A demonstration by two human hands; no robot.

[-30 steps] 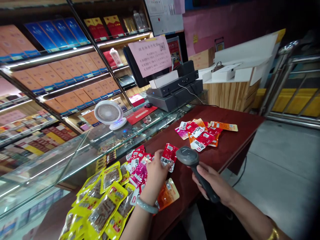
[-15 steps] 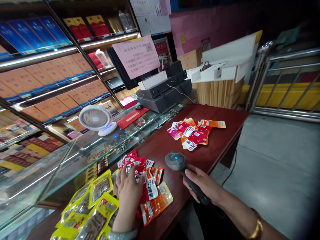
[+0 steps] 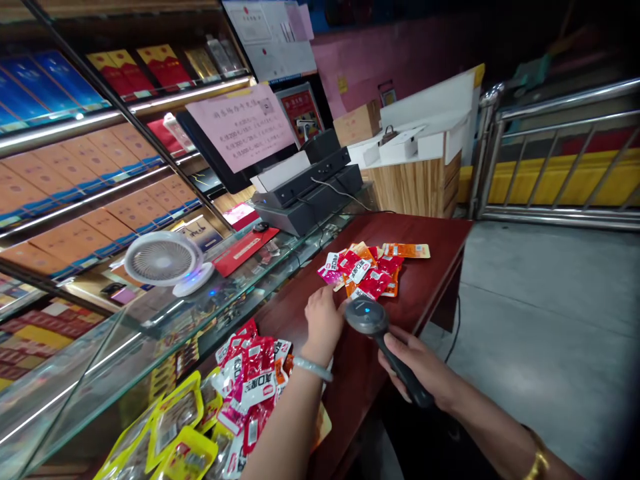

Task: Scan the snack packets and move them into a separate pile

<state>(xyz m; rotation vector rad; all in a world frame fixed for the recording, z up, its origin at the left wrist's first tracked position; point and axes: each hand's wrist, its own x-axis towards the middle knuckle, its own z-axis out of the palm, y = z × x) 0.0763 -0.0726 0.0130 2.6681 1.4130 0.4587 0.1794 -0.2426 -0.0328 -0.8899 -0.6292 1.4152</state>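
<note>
My right hand (image 3: 417, 357) is wrapped round the handle of a dark grey barcode scanner (image 3: 367, 313), its head lit by a small blue light and pointing away from me. Close to the left of that head is my left hand (image 3: 324, 317), fingers curled; whatever they may hold is hidden. Just beyond both hands lies a small pile of red, white and orange snack packets (image 3: 373, 270). A larger heap of similar packets (image 3: 257, 377) sits nearer me, partly covered by my left forearm. Yellow-edged snack packets (image 3: 175, 417) lie to its left.
The dark red table (image 3: 435, 233) adjoins a glass counter (image 3: 115, 363) on the left. On the counter stand a white fan (image 3: 163, 259), a red envelope-like sheet (image 3: 245, 252) and a monitor with a pink notice (image 3: 243, 127). A metal railing (image 3: 555, 217) stands at the right.
My left hand has moved from the near heap forward and right, to beside the scanner head and the far pile. My right hand keeps hold of the scanner. The view has shifted slightly.
</note>
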